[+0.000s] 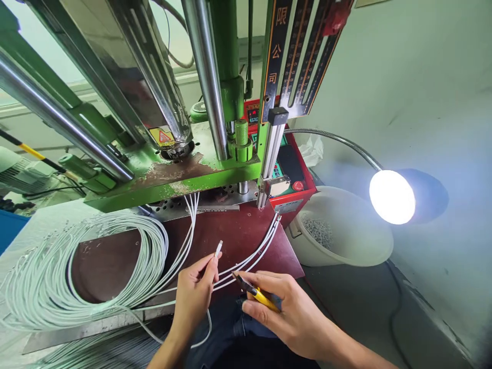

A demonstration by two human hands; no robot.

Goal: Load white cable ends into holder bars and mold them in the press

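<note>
Between the thumb and fingers of my left hand (198, 284) is the end of a white cable, its small white plug (219, 248) pointing up and away. A slim yellow-and-black hand tool (265, 299) lies in the grip of my right hand (286, 312). Its dark tip points left toward my left hand, apart from the plug; whether it is a knife or cutters I cannot tell. Several white cables (253, 254) pass behind both hands, their plug ends near the right of the brown table. To the left lies a big coil of white cable (151, 256).
A green press (172, 189) with steel columns stands over the brown table (215, 225), cables running in under its plate. On the right are a red control box (303, 187), a white bin (346, 251) holding scraps, and a lit lamp (392, 197) on a flexible neck.
</note>
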